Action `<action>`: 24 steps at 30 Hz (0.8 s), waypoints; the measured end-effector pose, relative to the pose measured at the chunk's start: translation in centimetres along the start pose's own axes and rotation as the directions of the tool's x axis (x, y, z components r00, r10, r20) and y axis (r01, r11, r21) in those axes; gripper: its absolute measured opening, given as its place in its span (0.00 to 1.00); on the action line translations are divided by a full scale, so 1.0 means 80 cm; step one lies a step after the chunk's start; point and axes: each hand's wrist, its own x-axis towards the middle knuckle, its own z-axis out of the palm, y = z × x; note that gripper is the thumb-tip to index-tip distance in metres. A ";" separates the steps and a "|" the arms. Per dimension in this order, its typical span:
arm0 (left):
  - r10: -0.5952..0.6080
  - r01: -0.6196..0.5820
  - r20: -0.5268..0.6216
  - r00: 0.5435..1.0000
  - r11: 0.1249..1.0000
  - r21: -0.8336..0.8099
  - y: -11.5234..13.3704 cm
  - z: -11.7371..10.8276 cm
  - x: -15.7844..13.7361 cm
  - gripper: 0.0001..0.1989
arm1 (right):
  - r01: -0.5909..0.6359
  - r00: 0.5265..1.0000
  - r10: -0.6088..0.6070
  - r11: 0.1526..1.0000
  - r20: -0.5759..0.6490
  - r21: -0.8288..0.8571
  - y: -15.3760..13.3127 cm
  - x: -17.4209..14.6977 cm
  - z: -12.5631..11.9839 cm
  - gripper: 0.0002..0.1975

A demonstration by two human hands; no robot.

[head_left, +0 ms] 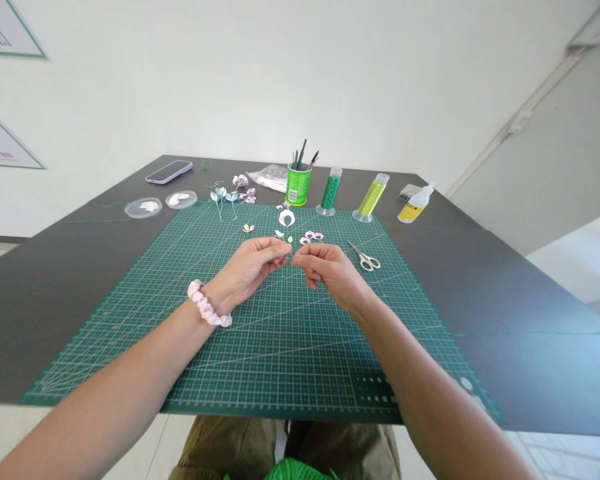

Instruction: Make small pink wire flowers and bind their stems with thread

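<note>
Above the middle of the green cutting mat (pixel 280 360), my two hands meet almost fingertip to fingertip. My left hand (pixel 257 267), with a pink scrunchie (pixel 206 303) at its wrist, pinches a small green leaf piece (pixel 290 240) by its lower end; the leaf sticks up past the thumb. My right hand (pixel 326 268) is closed in a pinch just beside it, on something too fine to make out. Just beyond the fingers lie a small pale leaf piece (pixel 279 234), pink-edged petal pieces (pixel 311 237) and a white crescent-shaped piece (pixel 287 218).
White-handled scissors (pixel 369 261) lie right. Behind stand a green can of tools (pixel 299 185), a dark green thread spool (pixel 331 192), a yellow-green spool (pixel 373 199) and a glue bottle (pixel 416 204). Wired flowers (pixel 225 195), shallow dishes (pixel 143 208) and a phone (pixel 169 172) sit left.
</note>
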 end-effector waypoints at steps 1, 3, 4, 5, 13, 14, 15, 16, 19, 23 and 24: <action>0.001 -0.001 0.001 1.000 1.000 -0.003 0.000 0.000 0.000 0.10 | 0.000 1.000 0.000 1.000 0.003 0.001 0.000 0.000 0.000 0.08; 0.001 -0.001 0.003 1.000 1.000 -0.009 0.001 0.001 -0.001 0.10 | 0.001 1.000 -0.001 1.000 0.009 -0.001 0.001 0.000 -0.001 0.08; 0.000 0.000 0.004 1.000 1.000 -0.011 0.001 0.001 -0.001 0.10 | 0.003 1.000 -0.003 1.000 0.013 -0.003 0.002 0.000 -0.001 0.08; -0.001 0.001 0.005 1.000 1.000 -0.012 0.002 0.001 -0.001 0.10 | 0.005 1.000 -0.005 1.000 0.017 -0.006 0.002 0.000 -0.001 0.08; -0.003 0.003 0.008 1.000 1.000 -0.018 0.001 0.001 -0.001 0.09 | 0.004 1.000 -0.004 1.000 0.026 -0.006 0.002 0.000 -0.001 0.08; -0.003 0.003 0.010 1.000 1.000 -0.018 0.001 0.001 -0.001 0.09 | 0.005 1.000 -0.004 1.000 0.029 -0.008 0.002 0.000 -0.001 0.08; -0.002 0.003 0.012 1.000 1.000 -0.017 0.001 0.000 -0.001 0.09 | 0.005 1.000 -0.004 1.000 0.031 -0.011 0.002 0.000 -0.001 0.09; -0.002 0.002 0.015 1.000 1.000 -0.018 0.001 0.000 -0.001 0.09 | 0.005 0.999 -0.004 1.000 0.032 -0.013 0.002 0.000 -0.001 0.09; -0.002 0.003 0.019 1.000 1.000 -0.026 0.001 0.000 0.000 0.09 | 0.003 1.000 -0.003 1.000 0.031 -0.014 0.002 0.000 -0.001 0.09; -0.002 0.003 0.029 1.000 1.000 -0.029 0.000 -0.001 0.000 0.09 | 0.005 1.000 -0.005 1.000 0.025 -0.008 0.001 -0.001 -0.001 0.09; -0.001 0.002 0.033 0.999 1.000 -0.027 0.000 -0.001 -0.001 0.08 | 0.001 1.000 -0.001 1.000 0.025 -0.009 0.001 -0.001 0.000 0.09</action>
